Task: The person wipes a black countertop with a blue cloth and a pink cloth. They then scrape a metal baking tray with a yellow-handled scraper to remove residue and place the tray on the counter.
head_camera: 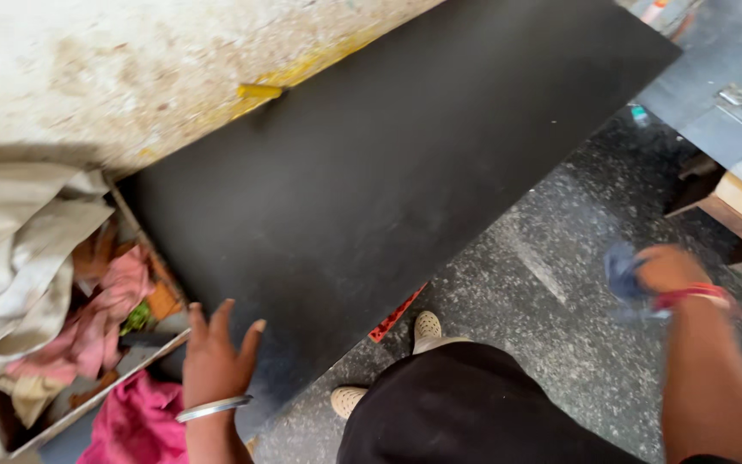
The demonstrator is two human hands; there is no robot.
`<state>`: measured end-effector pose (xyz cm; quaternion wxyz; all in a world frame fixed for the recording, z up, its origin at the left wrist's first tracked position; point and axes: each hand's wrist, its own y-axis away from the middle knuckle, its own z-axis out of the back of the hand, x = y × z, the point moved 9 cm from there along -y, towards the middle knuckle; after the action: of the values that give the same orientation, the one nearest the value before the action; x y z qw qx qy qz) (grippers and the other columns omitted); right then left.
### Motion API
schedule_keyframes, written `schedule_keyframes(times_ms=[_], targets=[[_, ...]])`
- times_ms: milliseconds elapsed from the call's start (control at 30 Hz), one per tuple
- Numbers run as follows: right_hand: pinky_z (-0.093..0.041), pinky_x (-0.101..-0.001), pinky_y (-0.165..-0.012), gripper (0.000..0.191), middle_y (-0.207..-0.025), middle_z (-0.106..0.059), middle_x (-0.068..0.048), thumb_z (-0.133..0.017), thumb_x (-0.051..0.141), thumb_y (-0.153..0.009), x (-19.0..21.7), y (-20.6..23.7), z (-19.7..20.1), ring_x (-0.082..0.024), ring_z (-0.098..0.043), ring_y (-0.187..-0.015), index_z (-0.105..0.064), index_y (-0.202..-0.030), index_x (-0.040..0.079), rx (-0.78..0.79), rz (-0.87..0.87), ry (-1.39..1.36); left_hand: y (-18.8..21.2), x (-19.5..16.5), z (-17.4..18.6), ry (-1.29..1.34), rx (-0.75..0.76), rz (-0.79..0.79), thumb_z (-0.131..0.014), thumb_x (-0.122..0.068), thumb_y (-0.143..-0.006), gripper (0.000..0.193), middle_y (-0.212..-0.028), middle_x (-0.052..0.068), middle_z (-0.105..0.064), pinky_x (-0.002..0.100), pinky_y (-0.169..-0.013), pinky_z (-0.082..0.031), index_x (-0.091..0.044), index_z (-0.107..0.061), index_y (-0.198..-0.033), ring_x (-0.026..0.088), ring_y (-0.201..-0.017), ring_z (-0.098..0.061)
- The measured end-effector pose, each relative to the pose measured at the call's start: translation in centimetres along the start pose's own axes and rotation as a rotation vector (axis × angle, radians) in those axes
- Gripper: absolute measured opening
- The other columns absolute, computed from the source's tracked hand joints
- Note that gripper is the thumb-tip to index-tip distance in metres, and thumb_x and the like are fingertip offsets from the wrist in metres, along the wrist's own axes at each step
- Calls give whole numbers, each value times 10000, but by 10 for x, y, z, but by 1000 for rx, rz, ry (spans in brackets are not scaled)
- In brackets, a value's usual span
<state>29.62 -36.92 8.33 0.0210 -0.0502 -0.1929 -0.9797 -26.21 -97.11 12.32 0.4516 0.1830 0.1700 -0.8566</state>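
I see one large black board (371, 180) leaning against the pale wall (113, 69), its lower end by my feet. My left hand (214, 361) is spread flat on its near corner; I'd press evenly there. My right hand (667, 271) grips one bluish cloth (624, 273), well off the board.
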Motion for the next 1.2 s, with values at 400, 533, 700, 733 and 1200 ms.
schedule_keyframes(times_ms=[400,533,700,733,1200], targets=[[-470,-465,-930,492,-1102,-668,-166,-644,-50,-694,281,100,-15,-358,-594,-1068,-733,-1160,82,-411,1001,-481,7,-142,-130,-7,371,-111,-710,-536,-812,722,-1577,330,-295,495,-1035,-467,-170,-536,-1410,476,-1406,-387],[-447,-518,-960,443,-1343,-628,-129,-693,113,-734,366,148,-43,-333,-555,-1274,-729,-1173,162,-391,1560,-206,1,-191,-197,-107,466,-47,-660,-602,-827,799,-1588,292,-303,495,-1005,-504,-194,-466,-1487,429,-1425,-411],[-482,-477,-1014,346,-1284,-668,-118,-663,82,-806,371,19,-2,-322,-585,-1272,-736,-1139,141,-403,1614,-198,-28,-277,-269,-167,485,-22,-667,-656,-822,894,-1543,321,-330,506,-1030,-481,-160,-401,-1517,507,-1388,-391],[-490,-472,-1058,348,-1241,-691,-104,-643,59,-795,361,-31,12,-327,-589,-1274,-738,-1122,131,-447,1584,-151,-23,-286,-280,-289,514,42,-637,-669,-842,890,-1544,309,-340,506,-1030,-484,-174,-376,-1535,504,-1392,-398],[-440,-462,-1089,576,-1346,-454,-281,-594,-88,-837,158,-378,194,-379,-505,-1222,-565,-1405,-1,-915,556,-816,-97,-366,-300,-241,549,192,-597,-599,-885,575,-1434,143,-620,486,-998,-544,-208,-677,-1299,397,-1165,-680]])
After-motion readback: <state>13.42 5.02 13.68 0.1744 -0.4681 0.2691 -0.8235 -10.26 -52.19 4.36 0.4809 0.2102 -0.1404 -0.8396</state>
